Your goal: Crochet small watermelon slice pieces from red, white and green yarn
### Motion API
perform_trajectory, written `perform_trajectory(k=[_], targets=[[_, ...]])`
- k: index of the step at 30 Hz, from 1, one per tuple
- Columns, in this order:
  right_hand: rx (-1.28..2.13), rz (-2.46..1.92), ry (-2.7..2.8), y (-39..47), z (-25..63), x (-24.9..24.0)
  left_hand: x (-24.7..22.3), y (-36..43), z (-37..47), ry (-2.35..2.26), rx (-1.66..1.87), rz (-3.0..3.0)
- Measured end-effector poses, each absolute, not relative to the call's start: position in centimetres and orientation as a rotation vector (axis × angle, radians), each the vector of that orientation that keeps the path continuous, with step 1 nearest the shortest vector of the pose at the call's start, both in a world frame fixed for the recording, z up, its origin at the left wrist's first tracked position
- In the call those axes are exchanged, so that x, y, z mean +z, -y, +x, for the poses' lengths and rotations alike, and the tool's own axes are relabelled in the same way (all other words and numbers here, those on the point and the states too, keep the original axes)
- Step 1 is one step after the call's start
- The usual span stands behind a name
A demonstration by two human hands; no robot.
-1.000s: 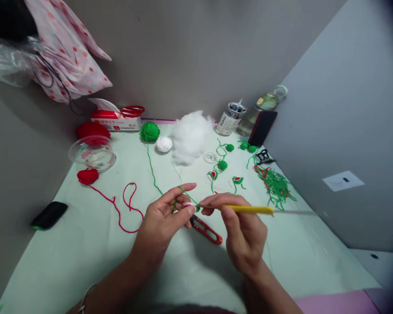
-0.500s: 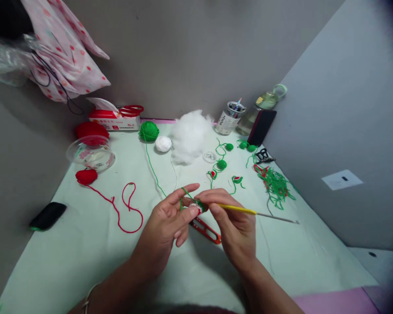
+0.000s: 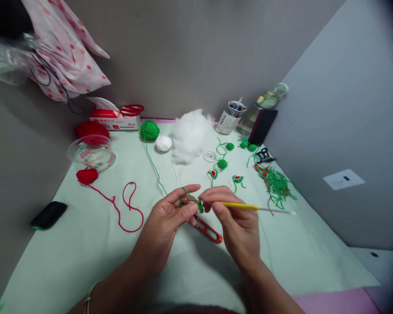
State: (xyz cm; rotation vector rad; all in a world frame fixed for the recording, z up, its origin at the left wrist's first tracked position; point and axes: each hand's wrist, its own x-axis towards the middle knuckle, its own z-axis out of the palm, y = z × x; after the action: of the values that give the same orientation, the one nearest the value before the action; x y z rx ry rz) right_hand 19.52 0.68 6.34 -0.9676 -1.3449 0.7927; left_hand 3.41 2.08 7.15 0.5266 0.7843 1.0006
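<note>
Hook [image 3: 240, 206], yellow in the handle with metal at both ends: clamped in my right fingers [image 3: 218, 194], its inner end at the work. Knitted piece [image 3: 201, 206], small and green: pinched between the thumb and another of my left fingers [image 3: 185, 212], just beside the right fingertips, partly covered. Green yarn [image 3: 155, 169]: one strand, running from the green ball [image 3: 149, 130], beyond and left of my left fingers, to those fingers; the left index is raised, apart from the thumb.

Red cutter [image 3: 210, 230]: on the bench [image 3: 68, 248], just below my fingertips, its upper end hidden by the left hand. White ball [image 3: 164, 143] and white stuffing [image 3: 190, 137]: side by side, beyond the fingers. Red yarn [image 3: 119, 213]: looped left of my left fingers, leading to a red bundle [image 3: 87, 175]. Small green balls, one at [image 3: 222, 164]: beyond my right fingers. Yarn scraps [image 3: 277, 187], green and red: heaped to their right. Black case [image 3: 49, 215]: well apart, far left of my left fingers.
</note>
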Motion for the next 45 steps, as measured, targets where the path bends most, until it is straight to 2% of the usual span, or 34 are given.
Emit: perform_trajectory(k=[9,13,15,20,23,25,30,33,40,45], targets=[[1.079,-0.933,1.097,-1.0,20.0,5.8,7.0,-2.3,3.3,-0.81,0.946,0.583],[1.061,-0.902,1.143,-0.8,20.0,6.2,7.1,-2.2,3.2,-0.828,0.956,0.621],[0.924,-0.959,1.265,-0.4,19.8,6.3,7.0,-2.1,3.1,-0.855,0.98,0.655],[0.309,-1.02,1.774,0.6,19.3,5.9,6.6,-1.8,3.5,-0.901,1.083,0.692],[0.106,-1.065,1.857,0.7,19.2,5.6,6.5,-1.8,3.6,-0.809,1.011,0.562],[0.158,-1.085,1.77,0.6,19.4,5.6,6.7,-2.0,3.5,-0.745,0.925,0.45],[0.691,-0.959,1.362,-0.5,19.6,6.2,7.3,-2.3,3.2,-0.713,0.932,0.421],[0.667,-0.965,1.403,-0.6,19.1,6.3,7.2,-2.0,3.5,-0.725,0.923,0.501],[0.274,-1.055,1.721,0.3,19.3,5.6,6.8,-2.1,3.7,-0.696,0.916,0.399],[0.789,-0.994,1.271,-0.6,19.9,6.0,6.9,-2.6,3.3,-0.68,0.949,0.363]])
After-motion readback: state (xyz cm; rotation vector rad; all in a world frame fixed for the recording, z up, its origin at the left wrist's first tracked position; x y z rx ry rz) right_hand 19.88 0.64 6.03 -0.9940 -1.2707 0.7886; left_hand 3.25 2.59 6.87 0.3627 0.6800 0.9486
